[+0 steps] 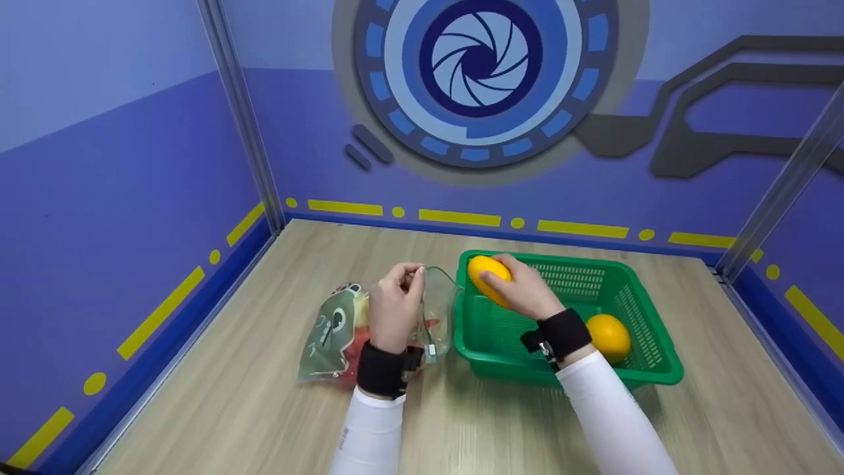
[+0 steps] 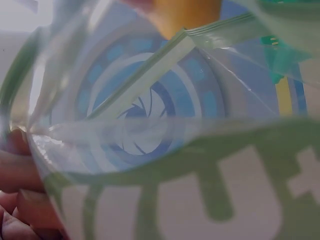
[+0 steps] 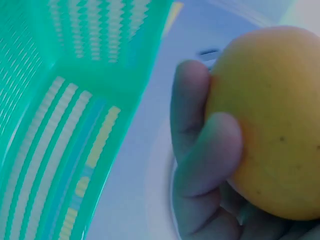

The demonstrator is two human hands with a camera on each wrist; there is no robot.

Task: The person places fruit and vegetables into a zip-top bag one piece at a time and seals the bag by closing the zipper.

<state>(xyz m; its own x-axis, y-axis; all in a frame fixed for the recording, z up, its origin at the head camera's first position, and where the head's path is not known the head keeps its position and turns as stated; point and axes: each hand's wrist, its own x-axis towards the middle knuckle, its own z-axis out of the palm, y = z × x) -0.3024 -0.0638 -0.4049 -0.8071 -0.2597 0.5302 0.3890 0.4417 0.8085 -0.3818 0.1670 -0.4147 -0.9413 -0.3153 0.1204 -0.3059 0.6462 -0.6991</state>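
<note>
My left hand (image 1: 393,313) pinches the rim of a clear zip bag (image 1: 330,340) printed with a green and red cartoon. The bag's mouth gapes toward the right; in the left wrist view its zip strip (image 2: 145,75) and large pale letters show. My right hand (image 1: 529,293) grips a smooth yellow-orange fruit (image 1: 486,272) above the left side of a green plastic basket (image 1: 508,375). In the right wrist view the fruit (image 3: 280,125) shows small dark specks, with fingers curled against it. A second yellow-orange fruit (image 1: 610,338) lies at the basket's right end, partly behind my right wrist.
The bag and basket stand side by side on a pale wooden tabletop (image 1: 217,396). Blue printed panels (image 1: 151,218) enclose the table at the left, back and right, with metal posts (image 1: 241,105) at the corners.
</note>
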